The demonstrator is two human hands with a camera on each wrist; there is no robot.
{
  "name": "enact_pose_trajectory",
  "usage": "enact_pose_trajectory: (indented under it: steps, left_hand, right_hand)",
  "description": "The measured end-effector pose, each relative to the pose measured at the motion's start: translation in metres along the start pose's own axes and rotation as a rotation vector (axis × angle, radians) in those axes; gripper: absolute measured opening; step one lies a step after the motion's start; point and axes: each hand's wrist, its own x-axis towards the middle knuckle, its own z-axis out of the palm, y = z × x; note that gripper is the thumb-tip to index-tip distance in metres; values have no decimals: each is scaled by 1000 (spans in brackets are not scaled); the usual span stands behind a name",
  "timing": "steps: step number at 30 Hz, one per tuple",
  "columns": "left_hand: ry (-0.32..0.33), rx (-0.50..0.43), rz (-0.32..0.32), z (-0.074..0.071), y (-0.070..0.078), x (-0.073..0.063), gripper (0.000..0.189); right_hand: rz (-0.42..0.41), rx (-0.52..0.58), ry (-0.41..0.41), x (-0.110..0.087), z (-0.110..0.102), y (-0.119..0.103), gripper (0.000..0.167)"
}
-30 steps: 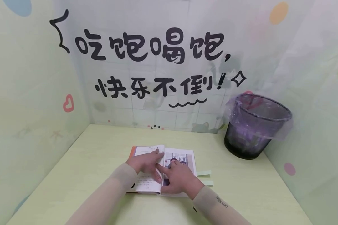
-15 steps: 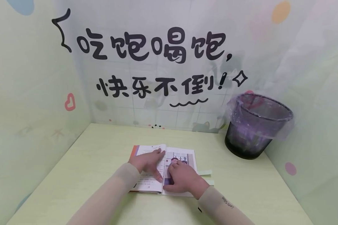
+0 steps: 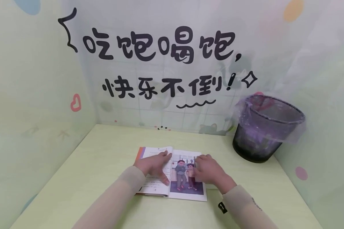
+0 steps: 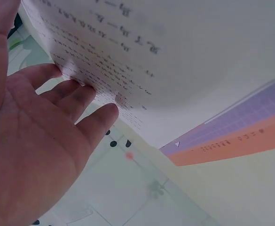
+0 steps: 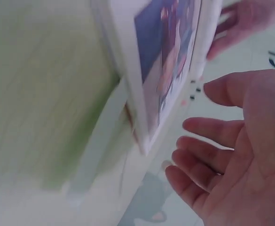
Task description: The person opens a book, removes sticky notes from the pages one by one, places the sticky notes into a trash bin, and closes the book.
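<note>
White pages make up our open book (image 3: pixel 173 178), which lies flat on the pale table (image 3: pixel 109 165) right in front of us. Just a moment ago, our right hand (image 3: pixel 210 170) sat on top of the right page (image 3: pixel 187 183) and hid a lot of the picture (image 3: pixel 181 171). Now it has gone out to the far side of that page, so we can see two drawn people standing there. We think this means the right page is lying flat enough by itself, with most of it free from our hand. Our left hand (image 3: pixel 154 167) has stayed on the left page (image 3: pixel 154 187), close to the middle fold. Its fingers are spread out, and its fingertips touch the paper, but they don't pinch it. Our right hand is loose too, with its fingers a bit bent and a gap by the thumb, and it holds nothing. From its own wrist it looks a little away from the page, though from up high it covers the page's edge, so we can't be sure if it touches. A pale paper strip (image 5: pixel 99 141) pokes out from under the book on that side.
</note>
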Motion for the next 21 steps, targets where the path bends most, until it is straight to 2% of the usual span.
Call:
enact_pose_trajectory:
  steps: [4, 9, 14, 16, 19, 21]
  left_hand:
    - [4, -3, -9, -1, 2, 0, 136]
    - [4, -10, -22, 0, 4, -3, 134]
    - [5, 4, -34, 1, 5, -3, 133]
    - [6, 10, -30, 1, 5, -2, 133]
    - [8, 13, -33, 1, 4, -2, 132]
    - [8, 10, -37, 2, 3, -2, 132]
  right_hand:
    - [85, -16, -13, -6, -8, 19, 40]
    - [52, -24, -22, -13, -4, 30, 24]
    - [44, -1, -31, -15, 4, 31, 32]
    - [63, 9, -50, -15, 6, 31, 30]
    - [82, 19, -68, -14, 8, 30, 18]
    - [86, 21, -69, -14, 9, 30, 19]
